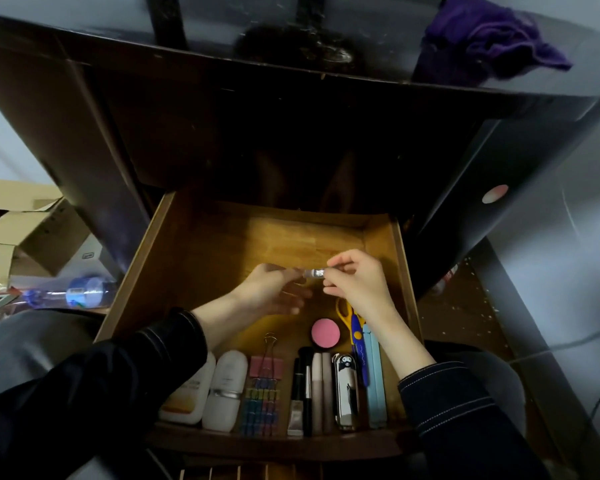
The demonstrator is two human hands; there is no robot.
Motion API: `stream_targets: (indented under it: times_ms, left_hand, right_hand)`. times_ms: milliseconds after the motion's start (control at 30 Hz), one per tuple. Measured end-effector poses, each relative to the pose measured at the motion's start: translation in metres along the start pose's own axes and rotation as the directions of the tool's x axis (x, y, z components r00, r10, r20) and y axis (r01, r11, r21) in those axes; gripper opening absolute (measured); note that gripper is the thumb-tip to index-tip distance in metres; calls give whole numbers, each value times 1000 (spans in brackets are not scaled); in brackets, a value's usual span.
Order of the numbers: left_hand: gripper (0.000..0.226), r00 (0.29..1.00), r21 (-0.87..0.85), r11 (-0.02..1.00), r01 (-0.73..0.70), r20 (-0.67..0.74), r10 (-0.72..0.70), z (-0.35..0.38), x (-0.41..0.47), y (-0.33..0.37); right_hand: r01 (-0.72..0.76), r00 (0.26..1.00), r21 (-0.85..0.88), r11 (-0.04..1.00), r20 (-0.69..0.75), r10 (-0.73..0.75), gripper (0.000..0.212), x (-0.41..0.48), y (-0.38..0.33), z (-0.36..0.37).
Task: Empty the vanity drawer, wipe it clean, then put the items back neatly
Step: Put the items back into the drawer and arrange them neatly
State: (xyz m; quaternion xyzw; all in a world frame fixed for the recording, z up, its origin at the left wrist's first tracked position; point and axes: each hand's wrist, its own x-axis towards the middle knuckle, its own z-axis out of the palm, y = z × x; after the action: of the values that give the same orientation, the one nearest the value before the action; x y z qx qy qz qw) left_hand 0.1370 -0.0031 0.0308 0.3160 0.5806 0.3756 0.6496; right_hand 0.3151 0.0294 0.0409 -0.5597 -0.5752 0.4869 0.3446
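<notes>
Drawer [222,244] stands pulled out under the tabletop [361,15], and the putting-back step looks well along. Along its front edge lie two bottles [219,389], clips [264,386], a brush [306,379], a clipper [345,393] and a blue case [374,375] in a tidy row. Scissors [352,323] and a pink compact [325,333] lie just behind them, and the drawer's rear half is bare wood.

Over the drawer's middle both hands share one small silvery piece [316,273]. The right hand [357,282] pinches its right end between thumb and curled fingers. The left hand [271,289] pinches its left end at the fingertips, its other fingers loosely spread. The piece is too blurred to say what it is.

Next it likely needs a spot behind the row, near the compact, set down square without nudging the scissors. A purple cloth [489,39] lies on the tabletop, beyond the drawer's right rear corner.
</notes>
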Motion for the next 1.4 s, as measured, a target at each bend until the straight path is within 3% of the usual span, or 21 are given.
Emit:
stream_targets:
  times_ms: [67,167,333,400,467,533,633,733,1233,1300,1400]
  left_hand:
    - [23,992,-236,969,70,123,-41,-7,-6,1]
    - [21,995,-313,949,29,99,3,-12,-5,-2]
    - [18,1000,-335,942,-6,4,7,-14,-2,-3]
    - [21,999,-292,956,-8,-32,-2,-13,-2,-5]
    - [20,998,-274,962,6,-62,-24,-13,-2,-6]
    - [17,996,-268,963,28,-73,-50,-13,-2,-6]
    - [22,995,-229,972,50,-73,-68,-13,-3,-7]
    - [23,994,-209,976,59,-74,-76,-14,-4,-9]
    - [35,992,-186,979,88,-78,-104,-17,0,-13]
    - [33,991,-193,977,87,-85,-105,-17,0,-13]
    - [30,994,-195,977,82,-62,-96,-17,-1,-12]
  right_hand:
    - [-108,990,143,984,106,93,14,-3,-2,3]
    - [-170,973,180,969,185,136,15,-4,-3,5]
    - [-132,945,42,990,306,113,14,-4,1,5]
    - [-34,959,-115,993,276,65,8,-3,6,2]
    - [140,970,-432,891,240,-35,6,1,12,-3]
    - [263,941,-644,718,335,-44,10,1,19,-5]
    - [373,865,-721,584,498,62,18,-4,28,0]
    - [409,841,-752,516,530,106,24,-4,30,0]
    - [363,875,-783,506,472,102,28,-1,34,-10]
    - [349,884,-766,541,460,82,21,-1,34,-9]
    - [304,915,-670,677,404,-11,13,0,30,-4]
